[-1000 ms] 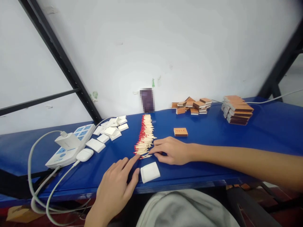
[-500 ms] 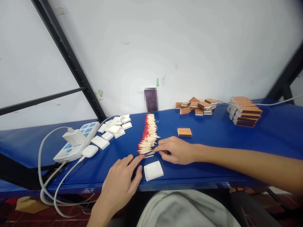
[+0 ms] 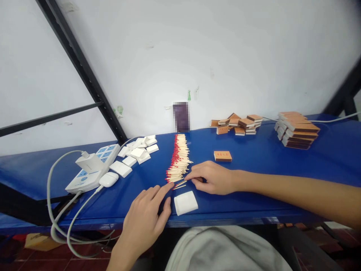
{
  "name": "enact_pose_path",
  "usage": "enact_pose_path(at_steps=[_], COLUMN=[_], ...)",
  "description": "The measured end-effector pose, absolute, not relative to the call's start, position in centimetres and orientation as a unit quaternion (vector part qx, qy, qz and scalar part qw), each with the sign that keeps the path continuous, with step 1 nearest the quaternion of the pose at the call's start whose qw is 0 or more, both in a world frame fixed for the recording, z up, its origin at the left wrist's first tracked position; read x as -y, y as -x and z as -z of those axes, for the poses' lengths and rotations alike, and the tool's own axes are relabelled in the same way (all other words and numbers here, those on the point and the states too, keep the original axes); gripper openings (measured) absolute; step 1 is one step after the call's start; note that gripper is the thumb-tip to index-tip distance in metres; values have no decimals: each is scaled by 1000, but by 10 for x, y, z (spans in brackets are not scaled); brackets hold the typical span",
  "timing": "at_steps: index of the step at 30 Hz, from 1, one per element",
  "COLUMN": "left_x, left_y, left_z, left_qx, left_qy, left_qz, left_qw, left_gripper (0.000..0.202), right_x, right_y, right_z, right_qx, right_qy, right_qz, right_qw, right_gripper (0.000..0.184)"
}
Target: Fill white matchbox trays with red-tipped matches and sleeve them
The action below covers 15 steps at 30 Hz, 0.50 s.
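Observation:
A long pile of red-headed matches (image 3: 179,158) lies in a row down the middle of the blue table. At its near end a few loose matches (image 3: 180,184) lie slightly apart. My left hand (image 3: 149,214) rests with its fingers stretched, the index fingertip touching the red heads of these loose matches. From the other side, my right hand (image 3: 211,177) touches their bare wooden ends with its index fingertip; its thumb is apart and its other fingers are bent. Neither hand grips anything. Just in front of the matches lies a white matchbox tray (image 3: 186,203).
White matchbox trays (image 3: 138,152) lie scattered at left, beside a power strip (image 3: 93,169) with a charger and cables. One orange matchbox (image 3: 222,156) lies beyond my right hand. Loose matchboxes (image 3: 239,123) and a stacked block of matchboxes (image 3: 297,130) stand near the wall.
The whole view has shifted slightly, so things sit a little further right. Both index fingers stay at the loose matches, which have hardly moved.

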State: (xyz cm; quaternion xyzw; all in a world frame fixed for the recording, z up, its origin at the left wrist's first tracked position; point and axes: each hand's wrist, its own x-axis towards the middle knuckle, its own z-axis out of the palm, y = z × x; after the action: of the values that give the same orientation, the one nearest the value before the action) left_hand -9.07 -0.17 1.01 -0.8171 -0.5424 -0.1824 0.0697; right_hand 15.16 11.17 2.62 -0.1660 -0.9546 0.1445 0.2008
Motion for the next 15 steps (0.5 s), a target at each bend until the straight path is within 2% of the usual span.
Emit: enact_pose_path(at_steps=[6,15], left_x=[5,5], left_y=[90,91], left_z=[-10,-10], left_qx=[535,534], left_qy=[818,820], left_qz=[203,192], left_qw=[56,72], left_gripper=[27,30], right_x=[-110,-111], right_y=[-152,-153], right_z=[-26,-27], right_qx=[943,950], right_qy=[202,142], right_qz=[-136,-145], right_qw=[226,238], right_gripper=[24,27])
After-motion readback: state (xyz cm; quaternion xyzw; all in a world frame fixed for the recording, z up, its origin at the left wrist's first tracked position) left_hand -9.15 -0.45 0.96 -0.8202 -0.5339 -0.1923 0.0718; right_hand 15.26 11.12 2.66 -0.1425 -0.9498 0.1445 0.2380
